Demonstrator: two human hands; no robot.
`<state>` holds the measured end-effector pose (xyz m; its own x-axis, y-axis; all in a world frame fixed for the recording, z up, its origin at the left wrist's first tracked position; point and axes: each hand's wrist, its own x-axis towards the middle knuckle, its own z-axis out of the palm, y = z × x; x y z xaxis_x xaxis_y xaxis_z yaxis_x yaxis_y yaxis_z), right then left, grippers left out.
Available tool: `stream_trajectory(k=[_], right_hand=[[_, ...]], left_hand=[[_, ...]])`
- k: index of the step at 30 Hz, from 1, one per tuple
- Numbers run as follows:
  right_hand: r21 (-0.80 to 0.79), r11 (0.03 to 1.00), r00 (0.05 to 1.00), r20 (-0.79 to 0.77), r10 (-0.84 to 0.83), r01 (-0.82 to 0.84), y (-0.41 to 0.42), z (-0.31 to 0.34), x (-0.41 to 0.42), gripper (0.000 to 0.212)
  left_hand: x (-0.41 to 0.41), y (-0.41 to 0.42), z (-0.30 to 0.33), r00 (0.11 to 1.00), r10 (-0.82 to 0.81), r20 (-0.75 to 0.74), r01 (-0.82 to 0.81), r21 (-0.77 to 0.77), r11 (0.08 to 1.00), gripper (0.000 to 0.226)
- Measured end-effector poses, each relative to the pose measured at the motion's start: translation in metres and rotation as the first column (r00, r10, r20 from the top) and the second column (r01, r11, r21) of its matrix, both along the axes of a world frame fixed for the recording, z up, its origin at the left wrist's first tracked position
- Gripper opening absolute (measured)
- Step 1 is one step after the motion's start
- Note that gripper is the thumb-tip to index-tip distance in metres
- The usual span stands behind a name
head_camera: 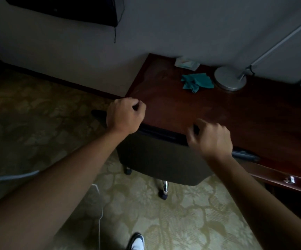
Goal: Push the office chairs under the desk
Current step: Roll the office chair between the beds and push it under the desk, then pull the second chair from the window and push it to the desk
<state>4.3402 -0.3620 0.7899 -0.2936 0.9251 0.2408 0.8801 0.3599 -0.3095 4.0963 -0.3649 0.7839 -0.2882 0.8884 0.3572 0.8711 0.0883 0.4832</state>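
A person stands over a dark wooden desk (227, 112) in a dim room, both bare arms stretched forward. The left hand (125, 115) hangs near the desk's left corner, fingers curled into a loose fist with nothing visible inside it; the right hand (211, 138) is curled the same way above the front edge of the desk. Whether either hand touches the chair (161, 159) cannot be told from this angle.

The chair's grey backrest stands directly against the desk's front edge, between the two hands, its dark top rim running just below the wood. The seat is hidden under the desk, while one chrome leg (164, 186) and its caster show on the patterned carpet (164, 222) behind the backrest. A dark armrest tip pokes out left of the left hand.

On the desk lie a crumpled teal cloth (196, 82), a round silver lamp base (229, 78) just beside it, and a pale packet (187, 62) by the wall (its label too blurred to read). A white shoe (137, 243) shows at the bottom edge.
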Motion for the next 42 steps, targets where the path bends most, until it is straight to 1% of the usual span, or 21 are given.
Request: stream_trajectory(k=[4,6,10,12,16,17,21,26,30,34,36,39,42], right_hand=[[0.036,0.999,1.000,0.008,-0.022,0.022,0.003,-0.001,-0.004,0.032],[0.046,0.998,0.999,0.012,-0.035,0.035,0.002,-0.003,-0.003,0.031],[0.031,0.996,0.996,0.019,-0.083,0.083,-0.008,-0.006,0.000,0.030],[-0.015,0.994,0.994,0.028,-0.110,0.110,-0.019,-0.006,0.003,0.029],[-0.191,0.969,0.988,0.058,-0.145,0.154,-0.044,-0.008,0.005,0.028],[-0.193,0.968,0.987,0.061,-0.152,0.161,-0.051,-0.010,0.005,0.028],[-0.077,0.984,0.986,0.047,-0.157,0.160,-0.068,-0.016,0.002,0.024],[-0.091,0.984,0.988,0.047,-0.146,0.150,-0.050,-0.016,-0.001,0.028],[-0.022,0.991,0.991,0.000,-0.131,0.131,-0.031,-0.013,0.003,0.027],[0.048,0.994,0.995,-0.003,-0.095,0.096,-0.008,-0.008,0.002,0.028],[0.075,0.994,0.997,-0.009,-0.080,0.080,-0.003,-0.007,-0.001,0.029],[0.086,0.994,0.998,-0.003,-0.067,0.067,-0.001,-0.008,-0.002,0.030],[0.081,0.995,0.998,-0.015,-0.065,0.066,-0.003,-0.007,-0.001,0.029]], left_hand=[[-0.005,0.003,0.001,0.999,-0.039,0.000,0.039,0.030,0.999,0.047],[-0.003,0.001,0.000,1.000,-0.031,0.002,0.031,0.030,0.999,0.046],[0.003,-0.013,0.003,1.000,-0.011,0.008,0.012,-0.043,0.999,0.044],[0.008,-0.025,0.000,1.000,0.005,0.007,-0.005,-0.052,0.999,0.044],[0.013,-0.046,-0.008,1.000,0.009,0.005,-0.009,-0.057,0.998,0.042],[0.014,-0.051,-0.010,1.000,0.001,0.001,-0.001,-0.059,0.998,0.042],[0.011,-0.060,-0.013,1.000,-0.011,-0.012,0.011,-0.036,0.999,0.043],[0.007,-0.044,-0.010,1.000,-0.001,-0.015,0.001,0.008,1.000,0.042],[0.009,-0.027,-0.013,1.000,0.005,-0.013,-0.004,0.019,1.000,0.039],[0.011,-0.001,-0.006,1.000,0.015,-0.014,-0.015,0.052,0.999,0.043],[0.007,0.009,-0.003,1.000,-0.006,-0.016,0.007,0.059,0.998,0.044],[0.005,0.013,-0.004,0.999,-0.033,-0.024,0.035,0.092,0.995,0.044],[0.005,0.008,-0.004,0.999,-0.034,-0.026,0.036,0.066,0.997,0.042]])
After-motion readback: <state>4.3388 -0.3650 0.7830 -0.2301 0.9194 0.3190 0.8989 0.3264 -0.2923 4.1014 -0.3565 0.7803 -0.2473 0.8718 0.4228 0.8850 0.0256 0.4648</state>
